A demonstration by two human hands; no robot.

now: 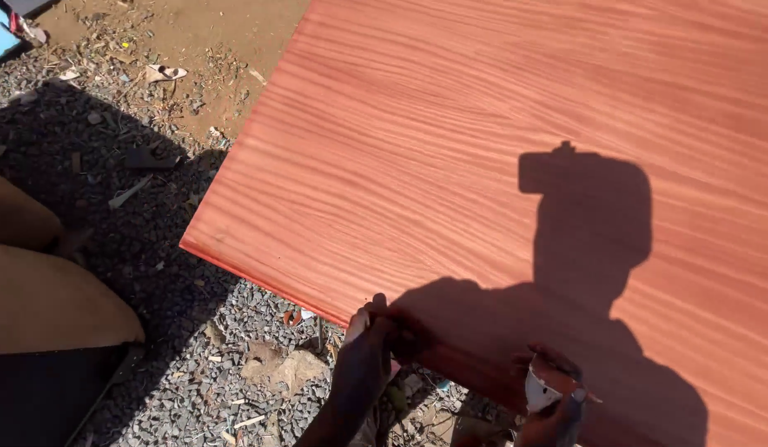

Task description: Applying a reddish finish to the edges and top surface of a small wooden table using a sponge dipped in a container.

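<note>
A large reddish wood-grain board (483, 149) fills most of the view, lying flat and slightly raised over gravel. My left hand (363, 348) grips the board's near edge, fingers curled over it. Further right along the same edge, my right hand (549, 406) holds a small white object with a strip of reddish edge banding (558, 379) against the board. Both hands lie in shadow, and my own shadow falls across the board's lower right.
Grey gravel ground (194, 364) with scraps and debris lies to the left and below the board. A tan rounded object (45, 298) sits at the far left. A sandal (165, 73) lies on the dirt at the top left.
</note>
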